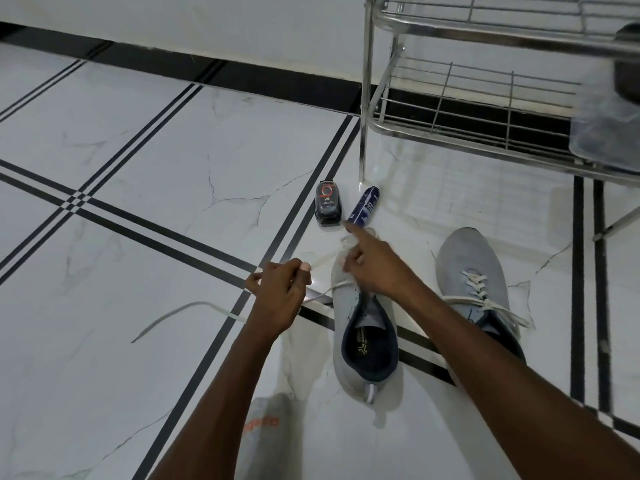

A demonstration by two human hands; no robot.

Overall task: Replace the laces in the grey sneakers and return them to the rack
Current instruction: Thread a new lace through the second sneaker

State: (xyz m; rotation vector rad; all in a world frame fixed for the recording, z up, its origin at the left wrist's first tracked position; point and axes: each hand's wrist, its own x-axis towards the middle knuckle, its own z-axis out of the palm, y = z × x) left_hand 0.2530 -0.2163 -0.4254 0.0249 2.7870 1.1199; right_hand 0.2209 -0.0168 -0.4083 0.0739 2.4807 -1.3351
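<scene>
White marble-look floor, black stripes; steel rack by wall. Left hand pinches lace; right hand grips lace at sneaker, forefinger straight.

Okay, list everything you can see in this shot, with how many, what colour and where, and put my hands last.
grey sneakers: two, grey with dark blue lining, on the floor; the left one in work, the right one laced.
lace: one, off-white, from the left sneaker's toe end out across the floor to the left.
shoe polish sponge: one, black with a red ring, on the floor beyond the sneakers.
spray can: one, blue, lying beside the sponge.
shoe rack: one, silver metal, upper right.
dark shoe: one, blurred, on the rack at the right edge.
floor: white marble tiles, black stripes.
left hand: grip pinches the lace.
right hand: at the toe-end eyelets, forefinger straight out.
</scene>
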